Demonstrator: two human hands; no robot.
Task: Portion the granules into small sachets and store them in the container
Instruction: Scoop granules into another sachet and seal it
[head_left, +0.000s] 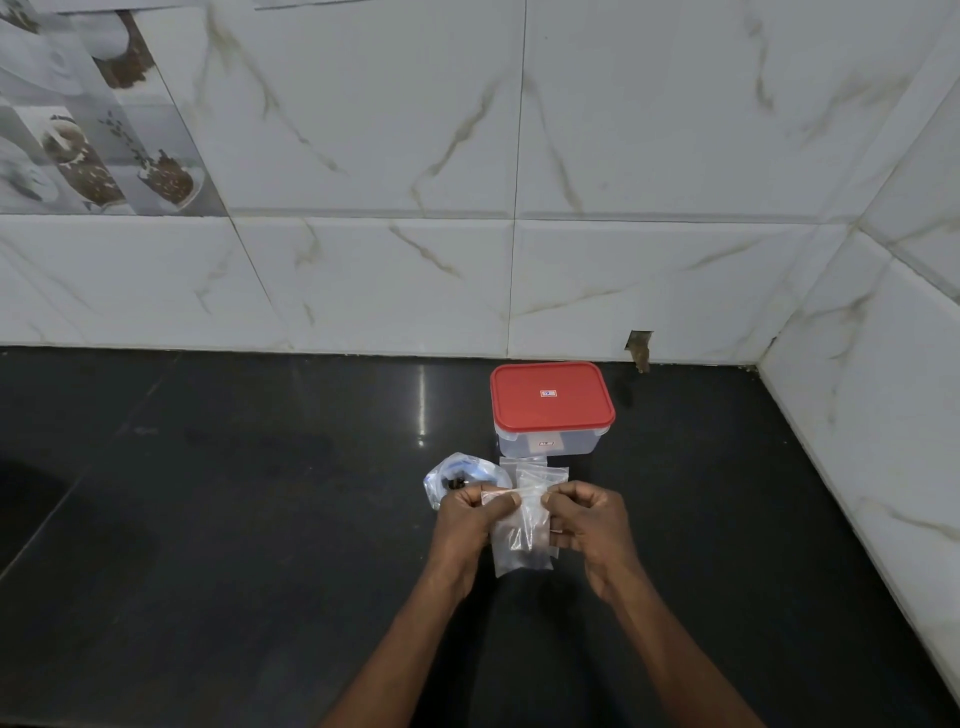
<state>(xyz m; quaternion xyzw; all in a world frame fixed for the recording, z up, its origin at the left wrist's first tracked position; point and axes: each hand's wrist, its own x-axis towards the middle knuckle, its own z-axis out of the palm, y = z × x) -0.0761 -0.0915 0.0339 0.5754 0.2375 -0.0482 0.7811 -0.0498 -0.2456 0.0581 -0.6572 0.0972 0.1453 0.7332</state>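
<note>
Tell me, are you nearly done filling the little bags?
Not nearly. One sachet has granules in it; the left hand and right hand pinch its top. More empty sachets lie waiting, the granule bag isn't empty, and the container has its red lid on.

I see a glossy black table (208, 519) running back to a wall of white marble-look tiles (623, 156) with faint brown veins. At the upper left are picture tiles (78, 130) showing cups and coffee beans. A chipped gap (639, 351) breaks the wall's bottom edge. A bright streak of light (422, 410) reflects off the table.
</note>
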